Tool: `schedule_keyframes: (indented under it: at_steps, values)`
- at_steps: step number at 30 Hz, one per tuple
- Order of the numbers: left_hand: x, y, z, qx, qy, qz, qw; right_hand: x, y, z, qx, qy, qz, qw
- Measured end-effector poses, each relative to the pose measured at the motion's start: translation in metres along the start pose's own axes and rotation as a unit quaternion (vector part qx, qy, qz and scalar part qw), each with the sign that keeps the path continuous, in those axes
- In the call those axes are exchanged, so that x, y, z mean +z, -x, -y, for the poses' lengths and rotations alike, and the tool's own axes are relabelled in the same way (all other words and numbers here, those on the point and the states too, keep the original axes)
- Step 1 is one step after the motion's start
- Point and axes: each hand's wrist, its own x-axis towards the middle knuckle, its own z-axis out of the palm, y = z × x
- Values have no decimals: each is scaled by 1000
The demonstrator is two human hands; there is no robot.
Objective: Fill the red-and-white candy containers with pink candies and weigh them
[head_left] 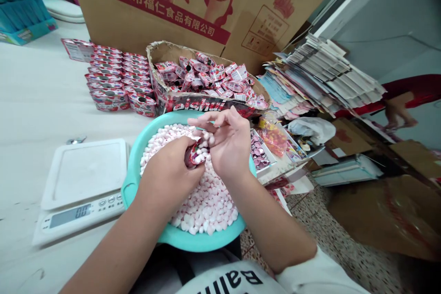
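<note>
My left hand [172, 165] is wrapped round a small red-and-pink candy container [193, 154], its opening turned to the right. Several white candies [206, 140] sit at that opening. Cupped beside it, my right hand [229, 144] holds some of these candies against its palm side, with its fingers curving over toward the container. Both hands are over a turquoise basin [206, 243] filled with pale pink and white candies [210, 206]. How full the container is cannot be seen.
Left of the basin lies a white scale [86, 174] reading 0.0. Behind are rows of matching containers [110, 98] and an open carton [160, 94] of loose ones. A tray of small caps [260, 151] and paper stacks [320, 76] are at right. Another person's hand [399, 110] shows at far right.
</note>
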Motion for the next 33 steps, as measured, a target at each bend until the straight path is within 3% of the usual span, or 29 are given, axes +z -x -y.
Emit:
schedule_keyframes:
  at_steps: [4, 7, 12, 15, 22, 29, 33]
  values:
    - [-2, 1, 0, -13, 15, -6, 1000, -15, 1, 6, -73, 96, 68, 990]
    - [-2, 2, 2, -8, 18, -9, 1000, -29, 2, 12, -119, 225, 118, 960]
    - [-2, 1, 3, -4, 25, -16, 1000, -45, 15, 12, -136, 427, 102, 888]
    - [-3, 1, 2, -13, 24, -6, 1000, -47, 25, 7, -147, 480, 91, 860]
    - [-4, 3, 0, -48, 3, -1, 999, -46, 29, 3, -174, 453, 117, 867]
    - [-2, 3, -1, -26, -21, -3, 999, -51, 25, -5, -143, 368, 110, 912]
    - [0, 4, -2, -18, -29, 1, 999, -51, 24, -9, -140, 358, 89, 919]
